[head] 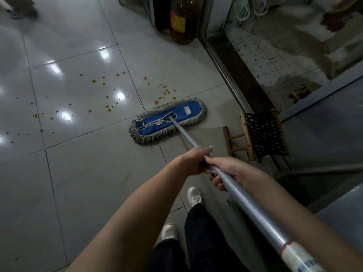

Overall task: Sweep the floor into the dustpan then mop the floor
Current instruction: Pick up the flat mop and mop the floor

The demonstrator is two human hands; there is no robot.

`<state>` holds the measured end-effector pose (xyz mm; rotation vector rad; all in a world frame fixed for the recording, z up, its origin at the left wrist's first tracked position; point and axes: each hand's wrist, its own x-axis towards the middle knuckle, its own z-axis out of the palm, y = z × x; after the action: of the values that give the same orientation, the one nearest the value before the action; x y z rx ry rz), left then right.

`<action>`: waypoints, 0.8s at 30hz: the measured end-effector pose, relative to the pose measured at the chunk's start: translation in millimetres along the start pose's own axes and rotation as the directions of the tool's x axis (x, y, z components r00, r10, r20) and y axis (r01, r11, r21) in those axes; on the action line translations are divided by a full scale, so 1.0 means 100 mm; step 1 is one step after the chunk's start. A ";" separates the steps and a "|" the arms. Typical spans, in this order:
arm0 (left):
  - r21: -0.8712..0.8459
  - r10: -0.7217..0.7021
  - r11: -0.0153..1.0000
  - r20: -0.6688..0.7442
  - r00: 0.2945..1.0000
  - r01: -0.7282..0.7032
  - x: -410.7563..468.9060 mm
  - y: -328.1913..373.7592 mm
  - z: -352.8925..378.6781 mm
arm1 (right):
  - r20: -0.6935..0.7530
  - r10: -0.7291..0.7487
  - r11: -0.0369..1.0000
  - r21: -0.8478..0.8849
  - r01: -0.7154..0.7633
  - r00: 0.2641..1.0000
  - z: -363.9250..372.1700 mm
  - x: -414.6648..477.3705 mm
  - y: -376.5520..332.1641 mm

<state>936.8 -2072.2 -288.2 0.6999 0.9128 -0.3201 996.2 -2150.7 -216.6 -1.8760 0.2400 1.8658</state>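
Note:
A flat blue mop head with a grey fringe lies on the grey tiled floor. Its long silver pole runs back toward me. My left hand grips the pole from the left, further down. My right hand grips it just behind, fingers curled under. Orange and dark droplets are scattered over the tiles beyond and left of the mop head.
A small wooden stool with a black woven seat lies tipped on its side to the right of the mop. A large amber bottle stands at the back beside a metal door frame. My white shoes are below the hands.

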 end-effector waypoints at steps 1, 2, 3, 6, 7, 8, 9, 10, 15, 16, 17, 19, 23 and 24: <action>-0.009 0.015 1.000 -0.014 1.000 -0.016 0.06 0.11 0.03 | 0.009 0.008 1.000 -0.011 -0.008 1.000 -0.08 0.01 -0.13; -0.021 0.023 0.999 -0.035 0.999 -0.024 0.12 0.23 0.07 | 0.014 0.021 1.000 -0.020 -0.021 1.000 -0.16 0.01 -0.26; -0.026 0.030 0.999 -0.054 0.998 -0.032 0.17 0.34 0.10 | 0.020 0.034 0.999 -0.030 -0.033 0.999 -0.23 0.02 -0.38; -0.050 0.035 0.998 -0.086 0.996 -0.039 0.34 0.71 0.18 | 0.044 0.055 0.997 -0.049 -0.053 0.998 -0.46 0.04 -0.77; -0.060 0.036 0.997 -0.093 0.995 -0.042 0.38 0.79 0.20 | 0.053 0.055 0.997 -0.052 -0.052 0.997 -0.51 0.06 -0.86; -0.071 0.035 0.997 -0.104 0.994 -0.042 0.43 0.88 0.22 | 0.058 0.055 0.997 -0.058 -0.052 0.997 -0.57 0.08 -0.96; -0.076 0.036 0.996 -0.114 0.993 -0.045 0.48 0.94 0.23 | 0.063 0.055 0.996 -0.067 -0.051 0.996 -0.61 0.09 -1.03; -0.080 0.036 0.996 -0.128 0.991 -0.047 0.53 1.01 0.25 | 0.064 0.055 0.996 -0.079 -0.050 0.996 -0.65 0.11 -1.10; -0.132 0.002 0.991 -0.231 0.973 -0.034 0.68 1.25 0.28 | 0.065 0.010 0.994 -0.109 -0.003 0.998 -0.75 0.26 -1.35; -0.142 -0.006 0.989 -0.237 0.972 -0.029 0.72 1.34 0.27 | 0.078 0.009 0.994 -0.105 -0.001 0.997 -0.77 0.28 -1.43; -0.152 -0.003 0.988 -0.241 0.971 -0.034 0.74 1.39 0.26 | 0.084 0.009 0.995 -0.105 0.000 0.996 -0.79 0.30 -1.50; -0.172 0.014 0.983 -0.250 0.968 -0.059 0.81 1.59 0.23 | 0.098 0.009 0.994 -0.111 0.002 0.995 -0.86 0.35 -1.72; -0.160 0.052 0.982 -0.256 0.965 -0.096 0.97 2.01 0.12 | 0.123 0.037 0.994 -0.103 -0.024 0.992 -0.93 0.46 -2.17; -0.157 0.050 0.983 -0.257 0.965 -0.092 1.00 2.09 0.08 | 0.125 0.043 0.994 -0.108 -0.029 0.991 -0.92 0.50 -2.25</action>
<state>1111.2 -1920.2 -279.1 0.6245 1.1395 -0.0885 1181.6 -1985.7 -221.9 -1.8231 0.1352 2.0506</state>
